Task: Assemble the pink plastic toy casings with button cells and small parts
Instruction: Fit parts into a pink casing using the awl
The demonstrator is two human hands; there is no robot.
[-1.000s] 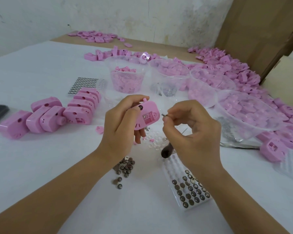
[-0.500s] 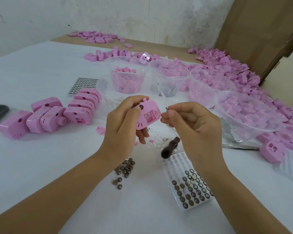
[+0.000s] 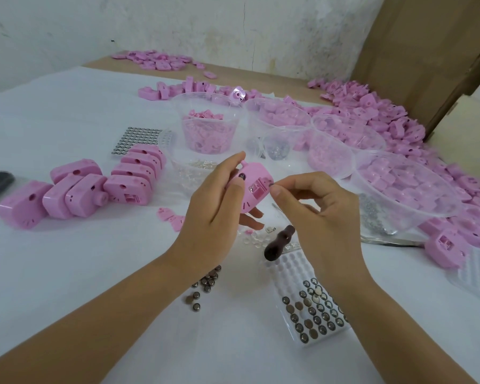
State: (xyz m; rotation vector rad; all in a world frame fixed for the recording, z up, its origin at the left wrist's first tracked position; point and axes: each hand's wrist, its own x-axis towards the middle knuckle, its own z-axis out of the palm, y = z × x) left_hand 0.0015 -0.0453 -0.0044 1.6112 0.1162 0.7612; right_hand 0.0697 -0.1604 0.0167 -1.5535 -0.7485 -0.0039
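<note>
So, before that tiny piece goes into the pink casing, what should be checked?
1. Grip: left hand holds the pink casing, ok.
2. Access: the casing's open compartment faces the person, ok.
3. Part: right hand pinches the small part at the compartment's edge, ok.
4. Part's orientation: cannot tell, too small.
5. Supply: button-cell tray partly filled, in reach, ok.
6. Tool: dark-handled tool lies on the table beneath the right hand, ok.

Two arms in view right now, both bare: left forearm point(image 3: 94, 314) and right forearm point(image 3: 399, 328) uncovered all the way to the near edge. Left hand point(image 3: 211, 206) bare, right hand point(image 3: 324, 217) bare, and the nails point(image 3: 237, 186) short, plain, trimmed close.
</note>
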